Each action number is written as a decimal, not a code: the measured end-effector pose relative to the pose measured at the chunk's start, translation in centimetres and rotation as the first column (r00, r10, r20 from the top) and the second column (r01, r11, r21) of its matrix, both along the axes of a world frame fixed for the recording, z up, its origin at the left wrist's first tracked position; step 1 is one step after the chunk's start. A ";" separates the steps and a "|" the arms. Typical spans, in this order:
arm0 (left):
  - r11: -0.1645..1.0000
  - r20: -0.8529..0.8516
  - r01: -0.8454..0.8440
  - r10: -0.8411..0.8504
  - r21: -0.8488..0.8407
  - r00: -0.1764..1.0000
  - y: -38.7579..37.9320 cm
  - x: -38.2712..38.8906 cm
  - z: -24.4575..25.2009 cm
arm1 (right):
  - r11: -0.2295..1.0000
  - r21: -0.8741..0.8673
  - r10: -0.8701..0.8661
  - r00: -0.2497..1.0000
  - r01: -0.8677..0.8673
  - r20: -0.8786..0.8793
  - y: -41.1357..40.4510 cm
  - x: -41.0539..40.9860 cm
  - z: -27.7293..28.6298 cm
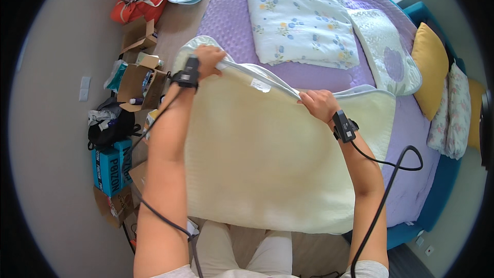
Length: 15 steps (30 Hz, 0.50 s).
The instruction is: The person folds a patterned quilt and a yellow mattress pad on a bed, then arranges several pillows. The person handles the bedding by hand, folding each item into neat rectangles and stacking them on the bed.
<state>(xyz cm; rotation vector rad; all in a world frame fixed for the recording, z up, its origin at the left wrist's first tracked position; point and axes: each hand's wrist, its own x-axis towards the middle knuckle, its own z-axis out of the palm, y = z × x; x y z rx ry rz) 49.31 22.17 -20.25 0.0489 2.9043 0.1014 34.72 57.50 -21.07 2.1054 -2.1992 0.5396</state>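
A cream-coloured quilted mat (270, 154) with grey piping spreads over the near side of the bed and hangs towards my legs. My left hand (209, 61) grips its far edge near the left corner. Further right along that same edge, my right hand (319, 104) has its fingers curled around the piping. Between the hands the edge is bunched into layers, and a white label (260, 85) with print shows there. Beneath the mat lies a purple dimpled bedcover (227, 15). Each wrist carries a strapped black device with a cable.
A folded floral quilt (301, 19) lies beyond the mat. To the right are a white quilted pillow (386, 52), a yellow cushion (430, 71) and the teal bed frame (444, 197). Open cardboard boxes (133, 85), a black bag (112, 127) and a blue box (112, 168) line the left wall.
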 end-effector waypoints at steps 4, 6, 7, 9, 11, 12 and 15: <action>0.997 0.265 -0.057 0.070 -0.056 0.962 -3.2 1.3 4.0 | 0.996 0.033 0.085 0.996 -0.086 0.026 1.5 0.8 -0.2; 1.000 0.191 -0.004 0.006 -0.010 0.982 -3.8 0.2 5.3 | 0.982 0.108 0.160 0.987 -0.158 -0.009 2.2 2.1 -0.5; 0.994 0.098 0.100 -0.104 0.039 0.990 -3.6 -0.5 5.5 | 0.968 0.167 0.189 0.982 -0.186 0.001 2.6 3.0 -0.6; 0.961 -0.012 0.276 -0.276 0.017 0.961 -1.8 -2.7 4.4 | 0.949 0.199 0.248 0.969 -0.243 0.000 3.5 4.6 -0.8; 0.902 0.181 0.402 -0.374 -0.156 0.909 1.4 -4.4 1.6 | 0.940 0.171 0.297 0.955 -0.294 0.006 4.5 5.7 -0.9; 0.880 0.285 0.432 -0.369 -0.199 0.885 3.2 -4.6 -0.3 | 0.942 0.151 0.302 0.953 -0.300 0.011 5.2 6.1 -0.9; 0.835 0.275 0.515 -0.457 -0.195 0.846 6.4 -2.3 -5.6 | 0.944 0.081 0.319 0.947 -0.320 0.027 7.1 6.7 -0.9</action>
